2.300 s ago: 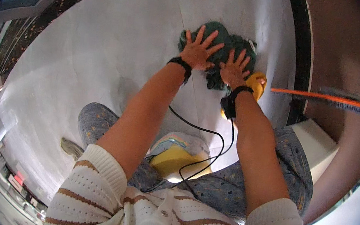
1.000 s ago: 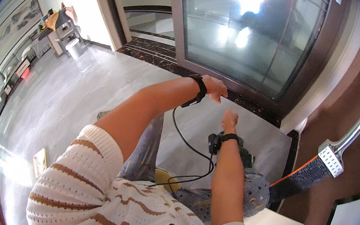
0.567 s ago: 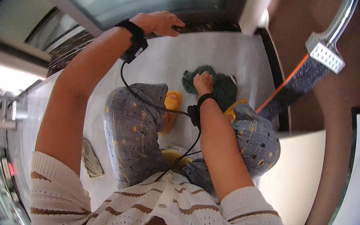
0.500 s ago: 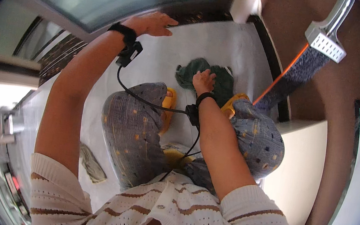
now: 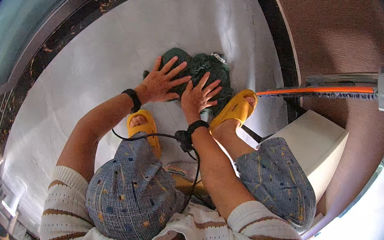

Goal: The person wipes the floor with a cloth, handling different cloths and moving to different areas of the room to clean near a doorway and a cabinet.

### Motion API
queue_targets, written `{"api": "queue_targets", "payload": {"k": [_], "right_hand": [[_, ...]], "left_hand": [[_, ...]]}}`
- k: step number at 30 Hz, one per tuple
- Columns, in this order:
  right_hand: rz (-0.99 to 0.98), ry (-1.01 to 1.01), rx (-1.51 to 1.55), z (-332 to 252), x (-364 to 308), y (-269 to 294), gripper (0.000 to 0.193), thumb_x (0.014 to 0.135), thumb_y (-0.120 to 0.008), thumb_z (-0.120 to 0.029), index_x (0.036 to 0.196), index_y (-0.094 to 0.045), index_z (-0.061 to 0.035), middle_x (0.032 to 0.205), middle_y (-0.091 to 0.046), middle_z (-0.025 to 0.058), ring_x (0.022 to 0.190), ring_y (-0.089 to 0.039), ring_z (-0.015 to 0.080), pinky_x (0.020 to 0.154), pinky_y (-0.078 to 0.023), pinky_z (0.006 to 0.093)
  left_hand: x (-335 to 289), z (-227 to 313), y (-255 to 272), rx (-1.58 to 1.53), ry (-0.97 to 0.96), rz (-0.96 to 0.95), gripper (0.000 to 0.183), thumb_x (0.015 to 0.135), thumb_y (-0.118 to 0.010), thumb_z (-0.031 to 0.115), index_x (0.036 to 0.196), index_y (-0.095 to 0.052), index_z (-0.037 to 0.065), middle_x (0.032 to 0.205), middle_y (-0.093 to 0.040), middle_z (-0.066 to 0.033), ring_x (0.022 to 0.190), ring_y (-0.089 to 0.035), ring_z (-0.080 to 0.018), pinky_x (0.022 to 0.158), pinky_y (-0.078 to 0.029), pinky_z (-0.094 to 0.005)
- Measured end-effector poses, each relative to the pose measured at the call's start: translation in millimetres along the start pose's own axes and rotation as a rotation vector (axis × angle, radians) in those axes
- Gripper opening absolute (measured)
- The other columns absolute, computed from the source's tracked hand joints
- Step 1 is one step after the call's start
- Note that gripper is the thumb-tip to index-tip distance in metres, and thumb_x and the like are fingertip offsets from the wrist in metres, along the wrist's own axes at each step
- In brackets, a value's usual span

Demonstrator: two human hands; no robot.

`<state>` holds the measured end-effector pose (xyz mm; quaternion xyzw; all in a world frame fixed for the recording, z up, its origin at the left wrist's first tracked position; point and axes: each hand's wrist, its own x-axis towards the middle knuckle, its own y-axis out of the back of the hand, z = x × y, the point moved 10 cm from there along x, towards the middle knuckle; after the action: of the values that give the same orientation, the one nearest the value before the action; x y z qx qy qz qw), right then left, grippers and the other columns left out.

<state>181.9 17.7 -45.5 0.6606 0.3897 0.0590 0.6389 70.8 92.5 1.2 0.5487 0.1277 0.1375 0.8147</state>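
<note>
Left hand (image 5: 159, 84) and right hand (image 5: 197, 99), both spread, seemingly press down dark green cloth (image 5: 196, 67) nearer the floor's (image 5: 114, 46) right edge, any next push needing even weight

Most likely a home, to judge by the yellow slippers (image 5: 238, 108) on bare feet and the loose, patterned trousers (image 5: 135, 200). Fits too with the green cloth (image 5: 211, 69) lying straight on the smooth grey floor (image 5: 88, 62), edged by a dark speckled border (image 5: 108, 3), and with the brown textured wall (image 5: 353, 34) on the right. Near that wall, a brush (image 5: 327, 90) with dark bristles and an orange strip, and a pale box (image 5: 312, 145). At far left, a framed glass panel (image 5: 27, 11). Impossible to tell which room.
</note>
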Motion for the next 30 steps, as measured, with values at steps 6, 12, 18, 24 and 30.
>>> {"api": "queue_targets", "payload": {"k": [6,12,18,24,30], "right_hand": [[0.265,-0.077,0.032,6.0,25.4,18.9,0.073,0.098,-0.041,-0.050,0.157,-0.010,-0.0194,0.160,0.001,0.0245,0.146,-0.002,0.0468,0.104,-0.012,0.0749],[0.385,-0.498,0.171,73.4,126.9,63.6,0.078,0.096,-0.036,-0.059,0.156,-0.014,-0.0140,0.160,-0.006,0.0239,0.148,-0.003,0.0428,0.108,-0.006,0.0724],[0.438,-0.463,-0.066,67.0,216.0,120.7,0.069,0.100,-0.035,-0.053,0.152,-0.024,-0.0093,0.157,-0.021,0.0237,0.144,-0.018,0.0457,0.112,-0.019,0.0644],[0.428,-0.354,0.021,77.5,224.6,142.9,0.075,0.097,-0.035,-0.061,0.154,-0.019,-0.0159,0.156,-0.017,0.0272,0.143,-0.020,0.0474,0.109,-0.020,0.0675],[0.407,-0.364,0.089,45.4,248.5,131.2,0.084,0.091,-0.031,-0.074,0.156,-0.013,-0.0246,0.158,-0.013,0.0277,0.145,-0.012,0.0466,0.108,-0.015,0.0709]], "left_hand": [[40.4,-12.3,15.2,-0.032,-0.092,0.133,0.065,0.085,-0.057,0.058,0.142,-0.048,0.028,0.159,-0.022,-0.0126,0.146,-0.018,-0.0388,0.107,-0.017,-0.0720],[179.7,7.0,23.8,0.025,-0.286,0.166,0.060,0.088,-0.057,0.051,0.141,-0.050,0.025,0.159,-0.026,-0.0065,0.147,-0.018,-0.0298,0.109,-0.019,-0.0680],[261.1,-15.2,14.1,0.033,-0.280,0.256,0.062,0.087,-0.059,0.049,0.143,-0.048,0.024,0.160,-0.025,-0.0064,0.147,-0.020,-0.0308,0.110,-0.017,-0.0691],[285.4,-7.3,15.4,0.036,-0.332,0.170,0.069,0.089,-0.054,0.056,0.146,-0.044,0.018,0.159,-0.028,-0.0043,0.148,-0.017,-0.0306,0.114,-0.007,-0.0678],[278.8,-30.8,15.4,0.049,-0.277,0.137,0.076,0.088,-0.053,0.058,0.148,-0.040,0.014,0.157,-0.031,-0.0024,0.148,-0.015,-0.0300,0.115,-0.007,-0.0648]]}}
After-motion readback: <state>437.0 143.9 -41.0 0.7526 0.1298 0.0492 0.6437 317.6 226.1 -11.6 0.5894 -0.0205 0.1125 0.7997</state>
